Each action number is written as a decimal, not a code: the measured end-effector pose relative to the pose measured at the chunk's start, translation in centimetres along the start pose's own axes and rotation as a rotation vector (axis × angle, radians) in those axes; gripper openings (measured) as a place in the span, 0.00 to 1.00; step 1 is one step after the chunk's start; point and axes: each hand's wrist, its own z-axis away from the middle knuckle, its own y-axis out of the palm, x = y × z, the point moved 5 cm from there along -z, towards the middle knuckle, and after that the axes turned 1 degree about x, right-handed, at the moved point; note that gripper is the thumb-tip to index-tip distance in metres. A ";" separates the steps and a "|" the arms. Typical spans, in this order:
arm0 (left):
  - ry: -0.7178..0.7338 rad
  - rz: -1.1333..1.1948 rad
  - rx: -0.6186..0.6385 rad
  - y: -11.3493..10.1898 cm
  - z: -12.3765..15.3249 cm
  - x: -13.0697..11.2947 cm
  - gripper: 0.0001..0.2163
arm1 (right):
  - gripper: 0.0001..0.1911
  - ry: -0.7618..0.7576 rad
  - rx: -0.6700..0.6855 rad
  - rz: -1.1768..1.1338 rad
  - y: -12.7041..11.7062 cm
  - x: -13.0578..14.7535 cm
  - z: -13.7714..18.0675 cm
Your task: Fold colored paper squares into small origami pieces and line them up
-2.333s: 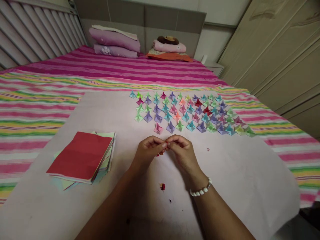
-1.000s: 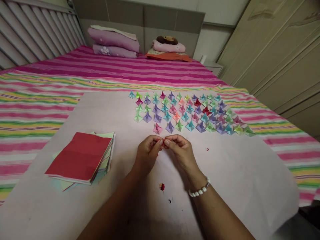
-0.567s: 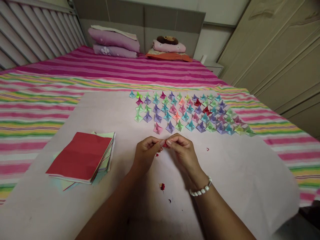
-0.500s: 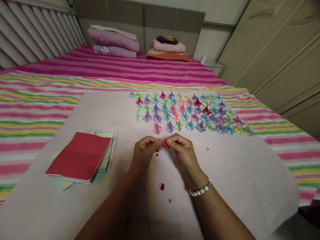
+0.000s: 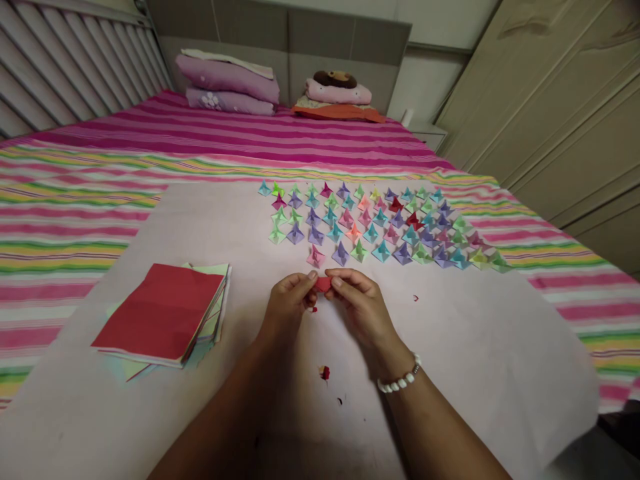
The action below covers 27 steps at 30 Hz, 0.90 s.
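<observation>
Between my two hands is a small folded piece of red paper (image 5: 324, 285), held just above the white sheet (image 5: 240, 413). My left hand (image 5: 290, 300) pinches its left end between thumb and fingers. The right end is pinched by my right hand (image 5: 361, 300), which has a white beaded bracelet (image 5: 400, 383) at the wrist. Beyond the hands, rows of small folded paper boats (image 5: 371, 232) in many colours stand on the sheet; a pink one (image 5: 315, 256) is nearest. Parts of the red paper are hidden by my fingers.
A stack of square papers with a red sheet (image 5: 163, 310) on top lies at the left. Small scraps of paper (image 5: 325, 373) lie nearer me. The white sheet covers part of a striped bed (image 5: 45, 257). Folded purple bedding (image 5: 227, 80) sits at the headboard.
My hands have moved slightly apart, and more of the red paper now shows between them. The boats and the paper stack have stayed in place.
</observation>
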 end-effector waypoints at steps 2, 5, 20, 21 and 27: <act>0.006 -0.023 0.005 0.1 0.0 0.0 0.18 | 0.08 0.004 -0.018 0.007 -0.1 -0.1 0.0; 0.058 -0.100 0.001 0.0 0.1 -0.2 0.18 | 0.07 0.020 -0.057 -0.016 -0.3 -0.3 -0.1; 0.300 -0.259 -0.071 0.3 0.8 -1.7 0.09 | 0.09 0.033 -0.139 -0.030 -0.9 -0.2 -0.2; 0.285 -0.244 -0.080 0.2 0.6 -1.5 0.10 | 0.08 0.000 -0.133 0.014 -0.9 0.0 -0.2; 0.264 -0.252 -0.117 -0.3 0.3 -0.9 0.13 | 0.08 -0.195 0.010 0.268 0.1 1.4 0.5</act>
